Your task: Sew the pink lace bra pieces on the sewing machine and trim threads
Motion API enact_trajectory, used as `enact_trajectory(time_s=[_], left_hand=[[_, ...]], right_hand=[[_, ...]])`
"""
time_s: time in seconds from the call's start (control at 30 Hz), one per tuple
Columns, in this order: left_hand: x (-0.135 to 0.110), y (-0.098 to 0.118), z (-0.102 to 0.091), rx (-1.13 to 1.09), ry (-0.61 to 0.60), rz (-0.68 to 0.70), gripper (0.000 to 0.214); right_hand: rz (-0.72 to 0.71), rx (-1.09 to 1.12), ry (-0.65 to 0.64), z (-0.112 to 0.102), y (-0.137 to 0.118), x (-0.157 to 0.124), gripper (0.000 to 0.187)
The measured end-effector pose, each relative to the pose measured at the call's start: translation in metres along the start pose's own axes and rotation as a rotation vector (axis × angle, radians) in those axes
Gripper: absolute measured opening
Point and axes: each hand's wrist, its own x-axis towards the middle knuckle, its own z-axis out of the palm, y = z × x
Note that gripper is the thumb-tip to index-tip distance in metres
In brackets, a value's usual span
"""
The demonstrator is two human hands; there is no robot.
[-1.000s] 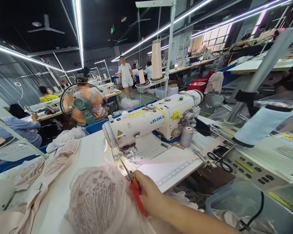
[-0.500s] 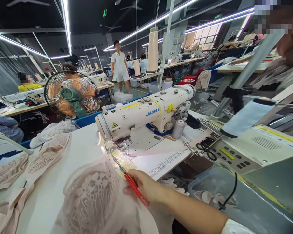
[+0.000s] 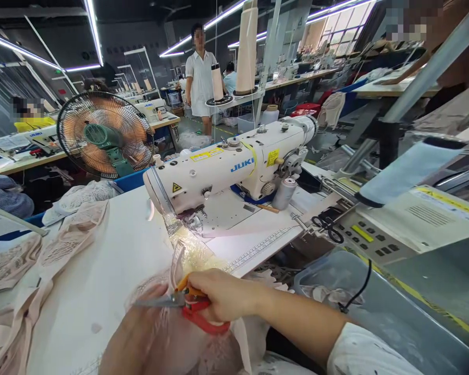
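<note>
My right hand (image 3: 214, 294) is closed round scissors (image 3: 203, 312) with red and orange handles. A grey blade points left, across the fingers of my left hand (image 3: 131, 333). That hand, blurred by motion, is at the bottom of the view, gripping a pale pink lace bra (image 3: 183, 333). A narrow strip (image 3: 175, 265) of the bra stands up by the scissors. Just beyond both hands, the lit needle area of a white JUKI sewing machine (image 3: 222, 166) has yellowish clear film (image 3: 195, 252) in front of it.
More lace bras (image 3: 68, 239) lie along the table's left side. A thread spool (image 3: 284, 194) and black scissors (image 3: 328, 229) sit right of the machine, near a control box (image 3: 418, 224). Below is a plastic bin (image 3: 375, 302). A fan (image 3: 105, 135) and a person (image 3: 201, 78) are beyond.
The scissors have turned from pointing at the machine to pointing left, with their handles now showing apart. My left hand has come into view. The bra has been pulled nearer. The standing person is closer.
</note>
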Motion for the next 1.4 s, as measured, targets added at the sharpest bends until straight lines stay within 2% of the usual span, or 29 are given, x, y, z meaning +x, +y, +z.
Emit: enact_trajectory(time_s=[0.07, 0.13, 0.2, 0.27, 0.33, 0.4, 0.53, 0.73, 0.87, 0.97, 1.07, 1.13, 1.2, 1.3, 1.4], left_hand=[[0.035, 0.013, 0.008, -0.011, -0.147, 0.222, 0.040], [0.060, 0.019, 0.014, -0.061, -0.278, 0.307, 0.032], [0.074, 0.023, 0.016, -0.114, -0.426, 0.248, 0.022], [0.079, 0.025, 0.012, -0.130, -0.567, 0.125, 0.026], [0.079, 0.024, 0.004, -0.116, -0.645, -0.003, 0.035], [0.078, 0.017, -0.006, -0.117, -0.693, -0.112, 0.041], [0.077, -0.007, -0.016, -0.177, -0.730, -0.287, 0.044], [0.075, -0.032, -0.010, -0.242, -0.731, -0.379, 0.043], [0.079, -0.046, -0.008, -0.220, -0.760, -0.359, 0.043], [0.087, -0.049, -0.003, -0.027, -0.743, -0.273, 0.038], [0.097, -0.027, 0.009, 0.066, -0.613, -0.179, 0.030], [0.104, -0.001, 0.021, -0.013, -0.539, -0.099, 0.030], [0.111, 0.027, 0.034, -0.159, -0.533, -0.032, 0.031], [0.116, 0.052, 0.051, -0.441, -0.564, -0.106, 0.029], [0.113, 0.054, 0.061, -0.632, -0.542, -0.261, 0.024]], right_hand=[[-0.042, -0.028, -0.054, 0.003, -0.004, -0.001, 0.033], [-0.013, -0.042, -0.080, 0.001, -0.005, -0.004, 0.036], [0.048, -0.039, -0.113, -0.005, -0.001, -0.009, 0.035], [0.106, 0.004, -0.189, -0.013, 0.006, -0.017, 0.033], [0.135, 0.091, -0.270, -0.021, 0.016, -0.026, 0.032], [0.157, 0.182, -0.297, -0.030, 0.026, -0.036, 0.033], [0.223, 0.145, -0.170, -0.042, 0.048, -0.049, 0.033], [0.259, 0.019, -0.034, -0.051, 0.059, -0.048, 0.028], [0.249, -0.034, 0.006, -0.054, 0.054, -0.044, 0.024], [0.218, -0.066, 0.018, -0.056, 0.049, -0.040, 0.027], [0.180, -0.088, 0.021, -0.058, 0.042, -0.035, 0.027], [0.149, -0.091, 0.022, -0.059, 0.038, -0.034, 0.027], [0.120, -0.088, 0.025, -0.060, 0.035, -0.034, 0.026], [0.087, -0.084, 0.038, -0.059, 0.033, -0.037, 0.027], [0.076, -0.065, 0.088, -0.057, 0.033, -0.042, 0.027]])
